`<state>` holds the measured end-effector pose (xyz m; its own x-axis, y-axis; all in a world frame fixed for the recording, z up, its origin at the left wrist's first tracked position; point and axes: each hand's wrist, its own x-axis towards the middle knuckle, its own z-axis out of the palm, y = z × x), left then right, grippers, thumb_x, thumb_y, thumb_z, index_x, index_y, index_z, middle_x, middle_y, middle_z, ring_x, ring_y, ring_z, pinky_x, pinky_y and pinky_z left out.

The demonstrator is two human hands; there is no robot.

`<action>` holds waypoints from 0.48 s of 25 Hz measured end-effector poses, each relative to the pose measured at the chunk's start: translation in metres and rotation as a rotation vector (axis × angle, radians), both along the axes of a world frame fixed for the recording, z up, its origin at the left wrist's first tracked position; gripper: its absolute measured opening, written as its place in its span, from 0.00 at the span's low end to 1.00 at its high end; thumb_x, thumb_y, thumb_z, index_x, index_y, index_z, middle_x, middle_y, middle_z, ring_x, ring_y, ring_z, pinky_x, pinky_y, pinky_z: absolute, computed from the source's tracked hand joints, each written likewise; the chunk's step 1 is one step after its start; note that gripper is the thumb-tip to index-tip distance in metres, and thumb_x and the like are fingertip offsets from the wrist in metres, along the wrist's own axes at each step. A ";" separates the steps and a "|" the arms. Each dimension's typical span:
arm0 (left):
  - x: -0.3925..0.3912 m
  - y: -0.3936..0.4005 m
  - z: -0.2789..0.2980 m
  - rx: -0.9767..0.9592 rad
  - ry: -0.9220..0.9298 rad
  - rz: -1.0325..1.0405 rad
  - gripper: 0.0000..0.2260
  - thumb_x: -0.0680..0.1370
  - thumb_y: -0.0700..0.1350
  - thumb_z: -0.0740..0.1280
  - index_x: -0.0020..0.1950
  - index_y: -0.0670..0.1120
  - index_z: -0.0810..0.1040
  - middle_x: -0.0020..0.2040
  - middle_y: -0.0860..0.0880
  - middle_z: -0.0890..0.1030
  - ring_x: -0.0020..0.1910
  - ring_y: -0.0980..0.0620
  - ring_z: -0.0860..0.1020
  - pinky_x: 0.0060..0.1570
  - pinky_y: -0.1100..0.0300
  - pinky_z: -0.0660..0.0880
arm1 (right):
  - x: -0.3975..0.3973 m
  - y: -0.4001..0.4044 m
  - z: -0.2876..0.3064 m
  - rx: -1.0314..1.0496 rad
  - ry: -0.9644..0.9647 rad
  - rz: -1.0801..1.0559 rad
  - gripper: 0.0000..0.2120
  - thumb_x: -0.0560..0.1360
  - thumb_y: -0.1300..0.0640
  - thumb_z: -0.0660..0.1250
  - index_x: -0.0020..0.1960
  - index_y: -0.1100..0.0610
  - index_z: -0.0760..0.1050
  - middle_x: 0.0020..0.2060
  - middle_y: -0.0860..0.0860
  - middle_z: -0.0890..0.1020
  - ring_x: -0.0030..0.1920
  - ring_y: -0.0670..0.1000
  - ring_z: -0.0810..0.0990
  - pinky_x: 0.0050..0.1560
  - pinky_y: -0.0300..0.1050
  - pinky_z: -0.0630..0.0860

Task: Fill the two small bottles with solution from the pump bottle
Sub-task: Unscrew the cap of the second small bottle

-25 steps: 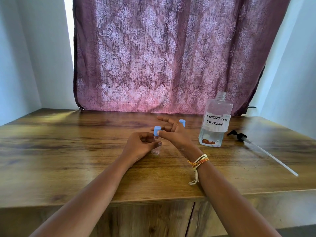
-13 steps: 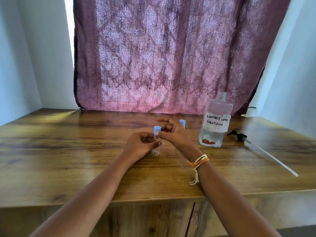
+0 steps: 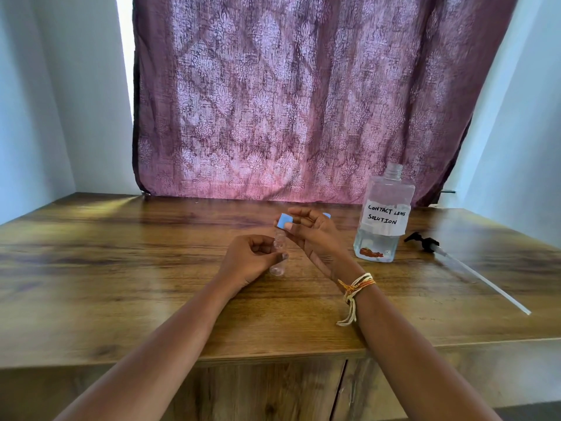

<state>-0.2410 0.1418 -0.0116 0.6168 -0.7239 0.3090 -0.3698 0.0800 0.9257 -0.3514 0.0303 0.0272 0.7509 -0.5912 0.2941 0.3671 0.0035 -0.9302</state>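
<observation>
My left hand (image 3: 250,259) grips a small clear bottle (image 3: 278,264) upright on the wooden table (image 3: 121,268). My right hand (image 3: 315,235) pinches its blue cap (image 3: 284,221), which sits tilted just above the bottle's neck. A second small bottle stands behind my right hand; only its blue cap (image 3: 327,215) shows. To the right stands the large clear bottle (image 3: 381,217) labelled "contact lens solution", neck open, with a little liquid in the bottom. Its black pump head with a long tube (image 3: 455,262) lies on the table further right.
A purple patterned curtain (image 3: 303,101) hangs behind the table, between pale walls. The table's front edge (image 3: 273,358) runs under my forearms, with cabinet doors below it.
My right hand has raised the blue cap and tipped it off the small bottle's neck. My left hand still holds the bottle in the same place.
</observation>
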 end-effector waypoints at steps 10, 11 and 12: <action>-0.003 0.000 0.004 0.001 -0.088 0.085 0.09 0.69 0.42 0.78 0.48 0.45 0.84 0.43 0.47 0.85 0.41 0.54 0.82 0.47 0.61 0.78 | 0.011 -0.021 -0.012 -0.663 0.443 -0.390 0.14 0.70 0.64 0.71 0.55 0.57 0.81 0.44 0.48 0.83 0.42 0.45 0.80 0.44 0.35 0.76; -0.003 -0.001 0.003 0.006 -0.090 0.090 0.09 0.69 0.42 0.77 0.48 0.45 0.84 0.44 0.48 0.86 0.43 0.53 0.82 0.47 0.61 0.78 | 0.012 -0.021 -0.012 -0.743 0.491 -0.398 0.15 0.68 0.63 0.71 0.54 0.54 0.81 0.42 0.46 0.82 0.41 0.43 0.79 0.42 0.35 0.74; -0.002 -0.002 0.003 0.009 -0.084 0.096 0.09 0.70 0.42 0.77 0.48 0.45 0.84 0.45 0.47 0.86 0.44 0.52 0.83 0.48 0.60 0.79 | 0.014 -0.020 -0.010 -0.800 0.525 -0.397 0.16 0.67 0.63 0.71 0.55 0.54 0.81 0.41 0.46 0.82 0.42 0.44 0.80 0.43 0.36 0.75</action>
